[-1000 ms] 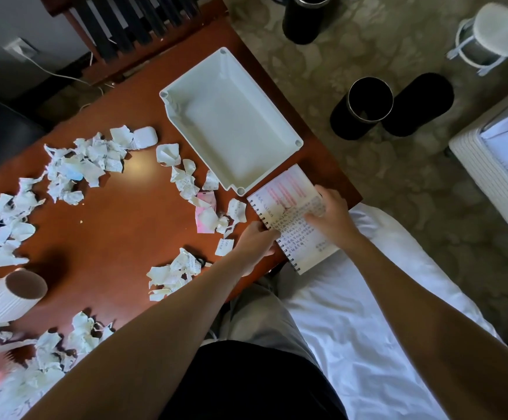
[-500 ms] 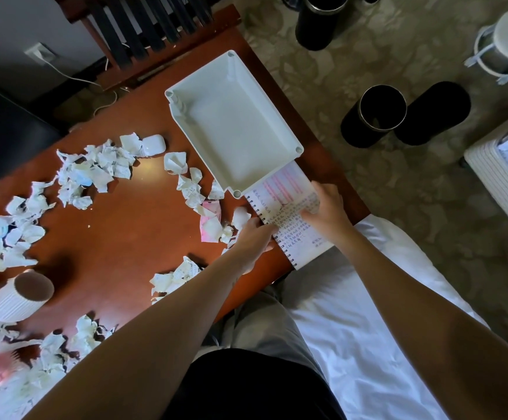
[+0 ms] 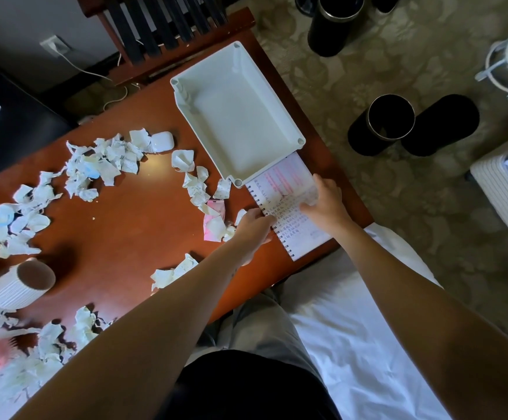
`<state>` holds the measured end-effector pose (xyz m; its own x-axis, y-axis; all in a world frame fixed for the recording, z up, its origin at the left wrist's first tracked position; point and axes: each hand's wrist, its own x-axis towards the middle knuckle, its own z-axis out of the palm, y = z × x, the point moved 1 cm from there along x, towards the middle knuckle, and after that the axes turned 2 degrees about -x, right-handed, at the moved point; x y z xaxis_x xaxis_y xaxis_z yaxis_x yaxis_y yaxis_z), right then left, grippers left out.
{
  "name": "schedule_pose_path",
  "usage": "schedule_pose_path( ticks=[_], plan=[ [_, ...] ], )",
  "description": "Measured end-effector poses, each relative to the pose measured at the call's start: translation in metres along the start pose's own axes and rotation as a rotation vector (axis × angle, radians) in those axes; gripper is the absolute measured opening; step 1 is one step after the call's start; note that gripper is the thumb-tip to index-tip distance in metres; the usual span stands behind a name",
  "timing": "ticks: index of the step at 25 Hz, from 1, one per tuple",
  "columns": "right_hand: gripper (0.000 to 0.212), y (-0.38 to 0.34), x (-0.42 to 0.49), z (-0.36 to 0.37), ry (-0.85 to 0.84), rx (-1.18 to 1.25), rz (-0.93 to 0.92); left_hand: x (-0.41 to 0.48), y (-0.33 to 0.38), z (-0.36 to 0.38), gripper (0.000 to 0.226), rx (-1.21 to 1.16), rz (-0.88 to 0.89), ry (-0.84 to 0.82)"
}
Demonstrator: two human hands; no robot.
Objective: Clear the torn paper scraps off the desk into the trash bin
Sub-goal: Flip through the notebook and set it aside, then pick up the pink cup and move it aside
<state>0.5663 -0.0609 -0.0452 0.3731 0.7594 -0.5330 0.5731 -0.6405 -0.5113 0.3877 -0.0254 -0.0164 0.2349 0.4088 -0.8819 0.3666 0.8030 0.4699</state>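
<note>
Torn paper scraps (image 3: 107,165) lie loose in a rough ring on the glossy reddish-brown desk (image 3: 119,228). They are white and crumpled, some handwritten, with one pink piece (image 3: 215,221), and are thickest at the left. The trash bin (image 3: 390,116) is a black, open-topped cylinder that stands upright on the floor, apart from the desk's right edge.
</note>
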Motion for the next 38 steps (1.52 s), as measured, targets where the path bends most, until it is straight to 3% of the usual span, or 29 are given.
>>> schedule_pose_path(
  ticks=[3,8,20,38],
  plan=[
    [0.075,-0.001,-0.009,0.001,0.013,-0.042,-0.008,-0.007,-0.003,0.0,0.042,0.063,0.028,0.001],
    [0.066,-0.003,-0.037,-0.007,0.075,-0.082,-0.04,-0.019,-0.007,-0.013,0.059,0.141,0.078,0.028],
    [0.063,-0.081,-0.062,0.032,-0.066,-0.072,-0.211,-0.052,-0.017,-0.084,0.051,0.164,0.199,0.152],
    [0.058,-0.266,-0.109,0.157,-0.349,-0.182,-0.493,-0.12,-0.094,-0.282,0.051,-0.085,0.269,0.468]
  ],
)
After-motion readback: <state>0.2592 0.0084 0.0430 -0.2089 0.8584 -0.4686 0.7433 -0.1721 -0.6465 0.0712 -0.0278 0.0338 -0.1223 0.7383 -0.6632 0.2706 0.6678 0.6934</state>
